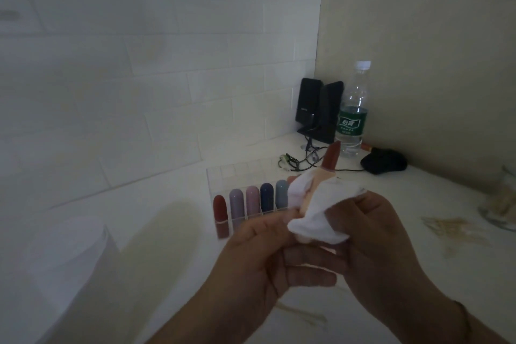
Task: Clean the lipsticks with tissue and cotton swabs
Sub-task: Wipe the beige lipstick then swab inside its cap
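A: What are you holding up over the counter [156,232]?

B: You are holding an open lipstick [332,158], its red tip tilting up and away from you. A white tissue [318,212] is wrapping its pale tube.

A: And your hands?

B: Your right hand [374,237] is curling its fingers around the tissue, clamping it against the tube. Your left hand [259,257] is pinching the tube's lower end from the left, fingers together.

A: Where are the others?

B: Five capped lipsticks [252,200] are standing in a clear organizer [223,173] just behind your hands. Cotton swabs [449,227] are lying scattered to the right. A water bottle [353,109], two black speakers [318,109] and a black mouse [384,160] are sitting in the corner.
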The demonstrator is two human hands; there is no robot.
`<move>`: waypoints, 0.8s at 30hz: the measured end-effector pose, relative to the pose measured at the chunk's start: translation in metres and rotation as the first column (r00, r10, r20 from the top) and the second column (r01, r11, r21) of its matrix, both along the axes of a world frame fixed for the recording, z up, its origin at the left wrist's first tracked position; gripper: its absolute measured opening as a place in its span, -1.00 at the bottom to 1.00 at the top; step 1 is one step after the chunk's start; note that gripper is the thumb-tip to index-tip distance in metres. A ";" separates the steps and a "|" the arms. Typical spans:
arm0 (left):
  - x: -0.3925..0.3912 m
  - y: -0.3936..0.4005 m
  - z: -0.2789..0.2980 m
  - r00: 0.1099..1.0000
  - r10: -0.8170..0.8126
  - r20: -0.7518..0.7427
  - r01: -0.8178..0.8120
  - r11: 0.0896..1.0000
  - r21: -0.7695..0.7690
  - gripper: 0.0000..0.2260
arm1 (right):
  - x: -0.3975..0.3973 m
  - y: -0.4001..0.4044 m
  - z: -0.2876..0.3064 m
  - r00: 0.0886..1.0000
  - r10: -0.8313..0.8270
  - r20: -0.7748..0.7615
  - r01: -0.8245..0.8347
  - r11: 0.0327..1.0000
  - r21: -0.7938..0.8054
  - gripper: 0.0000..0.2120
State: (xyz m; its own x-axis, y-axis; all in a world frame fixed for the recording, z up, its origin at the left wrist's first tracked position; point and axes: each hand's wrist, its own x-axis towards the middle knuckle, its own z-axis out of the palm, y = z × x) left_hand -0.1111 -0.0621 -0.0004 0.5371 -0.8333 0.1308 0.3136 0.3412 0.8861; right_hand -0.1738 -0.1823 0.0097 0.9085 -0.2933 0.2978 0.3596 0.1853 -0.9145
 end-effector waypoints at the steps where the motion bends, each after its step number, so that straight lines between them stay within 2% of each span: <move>1: 0.002 0.000 -0.003 1.000 -0.011 -0.022 0.010 1.000 -0.002 -0.65 | 0.000 0.000 0.001 1.000 0.017 0.004 -0.017 1.000 0.009 -0.69; 3: 0.003 0.001 -0.004 0.999 0.023 -0.044 -0.023 1.000 0.003 -0.72 | 0.001 0.001 0.001 1.000 -0.012 0.024 0.012 1.000 0.000 -0.73; 6: 0.001 0.001 -0.001 0.993 0.109 -0.040 -0.109 0.994 0.009 -0.57 | 0.004 0.005 0.001 0.996 -0.061 0.066 0.061 0.998 0.013 -0.87; 8: 0.000 0.000 0.001 0.967 0.254 0.004 -0.254 0.966 0.050 -0.73 | 0.005 0.007 0.004 0.990 -0.114 0.078 0.116 0.993 -0.017 -0.91; 9: -0.001 -0.001 0.002 0.938 0.334 0.091 -0.341 0.936 0.083 -0.79 | 0.005 0.008 0.004 0.986 -0.150 0.068 0.153 0.987 -0.052 -0.88; 10: -0.001 -0.001 0.001 0.879 0.418 0.231 -0.449 0.887 0.104 -0.79 | 0.005 0.007 0.002 0.982 -0.173 0.070 0.179 0.980 -0.089 -0.88; 11: -0.001 -0.002 -0.001 0.779 0.497 0.382 -0.570 0.815 0.103 -0.78 | 0.006 0.008 0.001 0.979 -0.188 0.077 0.195 0.974 -0.111 -0.91; 13: -0.004 -0.002 -0.006 0.533 0.596 0.601 -0.747 0.665 0.002 -0.79 | 0.006 0.010 -0.001 0.971 -0.222 0.093 0.235 0.958 -0.164 -0.94; 14: -0.005 -0.003 -0.008 0.462 0.604 0.649 -0.768 0.638 -0.047 -0.79 | 0.007 0.010 -0.003 0.965 -0.246 0.095 0.260 0.948 -0.183 -0.93; 15: -0.007 -0.002 -0.009 0.458 0.584 0.670 -0.754 0.654 -0.055 -0.78 | 0.006 0.011 -0.002 0.963 -0.255 0.083 0.267 0.946 -0.182 -0.94; 16: -0.009 -0.002 -0.007 0.554 0.538 0.635 -0.689 0.724 -0.013 -0.78 | 0.004 0.011 0.000 0.969 -0.237 0.073 0.246 0.954 -0.171 -0.95; 17: -0.009 0.000 -0.004 0.705 0.481 0.521 -0.577 0.817 0.027 -0.75 | 0.002 0.010 0.003 0.982 -0.182 0.054 0.188 0.972 -0.145 -0.97; 18: -0.007 0.003 0.001 0.869 0.353 0.345 -0.403 0.912 0.082 -0.71 | 0.001 0.009 0.004 0.992 -0.114 0.049 0.119 0.986 -0.118 -0.90; 19: -0.006 0.003 0.004 0.971 0.183 0.154 -0.196 0.977 0.078 -0.68 | -0.001 0.008 0.005 0.997 -0.068 0.028 0.070 0.994 -0.083 -0.80; 20: -0.004 0.003 0.005 0.999 0.018 0.031 -0.019 0.999 0.046 -0.64 | -0.002 0.005 0.004 0.999 -0.036 0.014 0.037 0.998 -0.047 -0.74; 21: -0.002 0.003 0.005 0.995 -0.090 -0.042 0.091 0.996 0.018 -0.59 | -0.002 0.003 0.003 1.000 -0.021 0.006 0.021 1.000 -0.009 -0.75; 22: 0.001 0.003 0.002 0.986 -0.150 -0.066 0.149 0.989 -0.012 -0.56 | -0.002 0.001 0.002 1.000 -0.002 0.013 0.003 1.000 -0.007 -0.76; 24: 0.006 0.003 -0.003 0.988 -0.147 -0.051 0.145 0.989 -0.042 -0.58 | 0.000 0.000 0.001 1.000 0.020 0.023 -0.019 0.999 -0.050 -0.67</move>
State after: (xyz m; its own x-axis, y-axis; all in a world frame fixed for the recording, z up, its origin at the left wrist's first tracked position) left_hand -0.1052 -0.0586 -0.0032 0.4170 -0.8984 0.1380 0.4097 0.3214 0.8537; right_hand -0.1735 -0.1821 0.0110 0.9062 -0.2601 0.3333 0.3782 0.1464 -0.9141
